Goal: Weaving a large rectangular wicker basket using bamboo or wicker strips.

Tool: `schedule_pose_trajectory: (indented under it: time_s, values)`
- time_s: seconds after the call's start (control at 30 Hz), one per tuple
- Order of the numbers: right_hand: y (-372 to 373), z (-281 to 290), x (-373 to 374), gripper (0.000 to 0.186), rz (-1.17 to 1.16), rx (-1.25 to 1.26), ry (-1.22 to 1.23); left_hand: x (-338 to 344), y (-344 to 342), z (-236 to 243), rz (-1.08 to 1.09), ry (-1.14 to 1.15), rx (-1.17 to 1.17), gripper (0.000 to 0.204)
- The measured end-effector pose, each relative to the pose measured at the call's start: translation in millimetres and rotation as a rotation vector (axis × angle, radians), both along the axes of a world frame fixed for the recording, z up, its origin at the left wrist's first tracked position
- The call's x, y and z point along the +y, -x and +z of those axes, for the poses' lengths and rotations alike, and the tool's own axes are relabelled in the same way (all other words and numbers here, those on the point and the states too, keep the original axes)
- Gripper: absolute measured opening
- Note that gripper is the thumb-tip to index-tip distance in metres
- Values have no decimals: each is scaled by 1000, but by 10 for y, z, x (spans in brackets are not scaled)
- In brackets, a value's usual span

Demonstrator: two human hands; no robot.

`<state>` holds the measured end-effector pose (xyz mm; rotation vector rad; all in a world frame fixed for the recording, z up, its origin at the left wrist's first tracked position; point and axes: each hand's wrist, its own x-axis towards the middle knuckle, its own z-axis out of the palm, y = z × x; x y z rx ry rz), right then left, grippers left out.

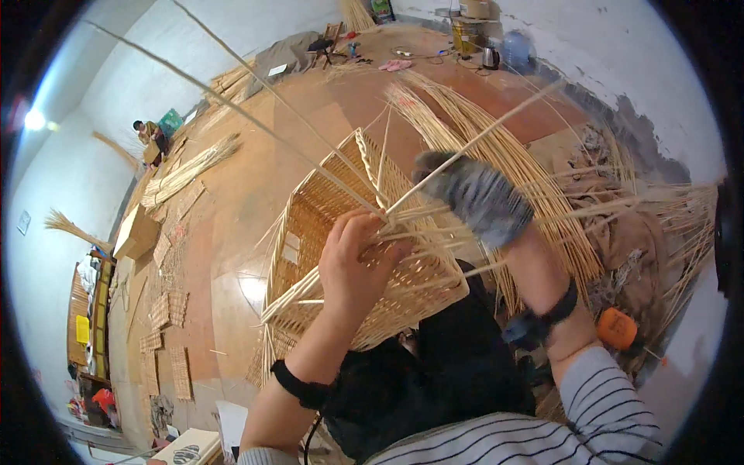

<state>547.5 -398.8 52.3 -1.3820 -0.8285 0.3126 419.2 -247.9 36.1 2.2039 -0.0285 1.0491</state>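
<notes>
A rectangular wicker basket (pixel 325 194) rests tilted on my lap, with long pale rods standing out from its rim. My left hand (pixel 356 267) is bare and closed at the near rim corner, its fingers pressed on the wicker rods where they cross. To its right is my right hand (pixel 480 198), in a grey striped glove and smeared by motion. One long rod (pixel 496 128) slants past the gloved fingertips; whether they grip it cannot be made out. Several more rods fan out to the right beneath that hand.
A large bundle of rods (pixel 535 194) lies on the floor at right, near an orange case (pixel 617 329). Woven panels (pixel 178 372) and a cardboard box (pixel 137 232) are at left. Another person (pixel 151 143) sits far left. A kettle (pixel 490 57) stands at the back.
</notes>
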Motion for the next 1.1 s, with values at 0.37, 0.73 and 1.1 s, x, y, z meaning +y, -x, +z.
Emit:
schedule_pose_trajectory:
  time_s: [0.37,0.73,1.1]
  values:
    - [6,-8,-394,11,-7,184,-301,-93,-284,401,-126,-336,127,19]
    - [429,531,-548,12,-174,-520,199,-210,-313,159,11,-254,3,21]
    - [190,1223,94,21,393,-384,647,129,138,135,-337,-32,95,32]
